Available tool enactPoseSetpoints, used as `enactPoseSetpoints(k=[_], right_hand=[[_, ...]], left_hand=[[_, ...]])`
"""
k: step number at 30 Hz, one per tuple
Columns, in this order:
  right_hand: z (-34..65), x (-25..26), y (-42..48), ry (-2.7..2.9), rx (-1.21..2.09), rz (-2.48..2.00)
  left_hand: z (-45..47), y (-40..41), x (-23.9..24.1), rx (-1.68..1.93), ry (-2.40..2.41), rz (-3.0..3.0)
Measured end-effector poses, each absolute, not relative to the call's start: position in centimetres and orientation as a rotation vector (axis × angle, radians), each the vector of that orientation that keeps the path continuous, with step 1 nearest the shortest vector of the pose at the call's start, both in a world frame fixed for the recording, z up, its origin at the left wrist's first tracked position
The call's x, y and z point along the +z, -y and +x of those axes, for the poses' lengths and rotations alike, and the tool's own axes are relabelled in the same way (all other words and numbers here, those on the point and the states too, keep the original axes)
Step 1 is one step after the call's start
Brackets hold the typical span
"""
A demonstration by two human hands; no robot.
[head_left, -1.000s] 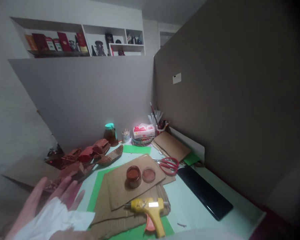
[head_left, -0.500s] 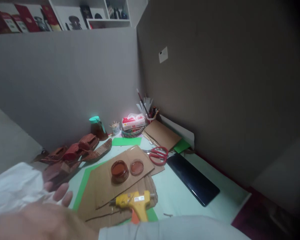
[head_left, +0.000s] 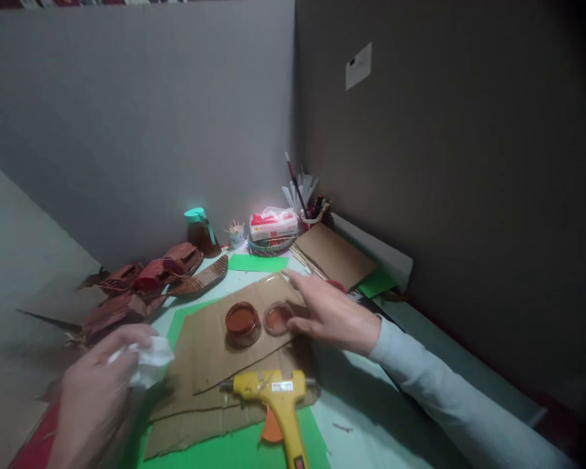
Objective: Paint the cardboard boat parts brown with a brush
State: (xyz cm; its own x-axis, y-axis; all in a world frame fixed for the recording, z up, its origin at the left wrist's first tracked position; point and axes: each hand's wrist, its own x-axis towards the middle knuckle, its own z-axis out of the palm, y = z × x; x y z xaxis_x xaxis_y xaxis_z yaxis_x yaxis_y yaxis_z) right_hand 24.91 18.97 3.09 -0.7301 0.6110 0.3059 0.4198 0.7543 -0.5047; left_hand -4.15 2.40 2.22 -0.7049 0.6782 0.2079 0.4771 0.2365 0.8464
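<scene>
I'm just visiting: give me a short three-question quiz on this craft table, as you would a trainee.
1. True or false: the left hand holds a crumpled tissue.
2. The right hand is at: A) the glue gun B) the lid beside the jar C) the tissue pack.
3. What colour is the glue gun?

Key: 1 true; 2 B; 3 yellow.

Dim, soft, grainy picture; glare blows out the tissue pack [head_left: 273, 225] at the back; right edge darkens to black; left hand [head_left: 95, 397] motion-blurred.
</scene>
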Motion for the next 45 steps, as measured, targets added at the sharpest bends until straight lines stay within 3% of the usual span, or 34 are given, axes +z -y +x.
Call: enactPoseSetpoints(k=[4, 13, 32, 45], right_hand=[[24.0, 0.5, -18.8, 2.625, 0.521, -0.864], [22.7, -0.1, -18.4, 2.676, 0.49, -0.963], [22.4, -1.3, -18.7, 2.466, 0.646, -0.804], [21.6, 1.8, -18.0, 2.484, 0.601, -0.737]], left_hand=[[-4.2, -5.0, 1.7, 1.223, -2.158, 1.152], [-1.5, -8.3, 1.3, 0.879, -1.984, 1.457], [0.0, -9.6, -0.6, 0.993, -1.911, 1.55], [0.6, -9.3, -0.4, 1.076, -1.877, 1.474]])
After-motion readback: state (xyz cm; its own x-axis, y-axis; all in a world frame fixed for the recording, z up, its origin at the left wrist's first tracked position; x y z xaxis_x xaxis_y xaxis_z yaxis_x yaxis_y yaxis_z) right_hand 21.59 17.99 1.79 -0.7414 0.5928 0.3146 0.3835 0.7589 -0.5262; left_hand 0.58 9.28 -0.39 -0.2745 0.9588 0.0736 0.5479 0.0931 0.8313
